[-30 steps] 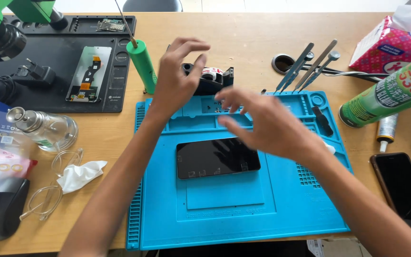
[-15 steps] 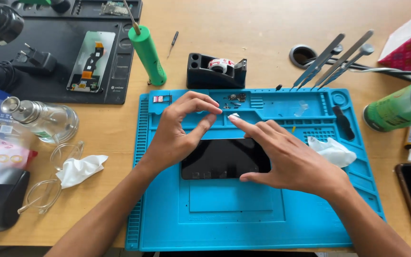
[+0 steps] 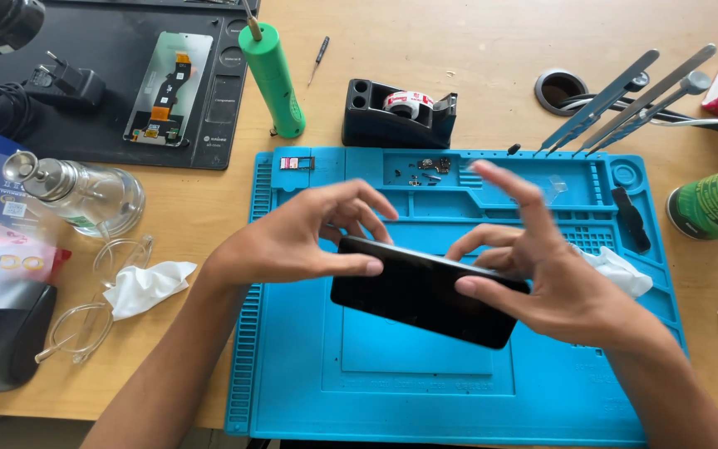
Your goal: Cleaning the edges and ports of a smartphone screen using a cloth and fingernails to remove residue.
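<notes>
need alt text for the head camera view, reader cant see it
Both hands, left hand and right hand, hold a black phone tilted above a blue repair mat on a wooden desk. A black tape dispenser stands behind the mat.

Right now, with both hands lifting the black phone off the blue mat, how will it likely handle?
The black phone looks stiff, keeping flat though held only at its ends. Its glossy face probably makes it slippery, and the left hand and right hand pinch just the edges. Likely fragile if dropped.

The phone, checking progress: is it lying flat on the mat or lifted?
Lifted: both hands hold the phone tilted above the blue mat.
</notes>
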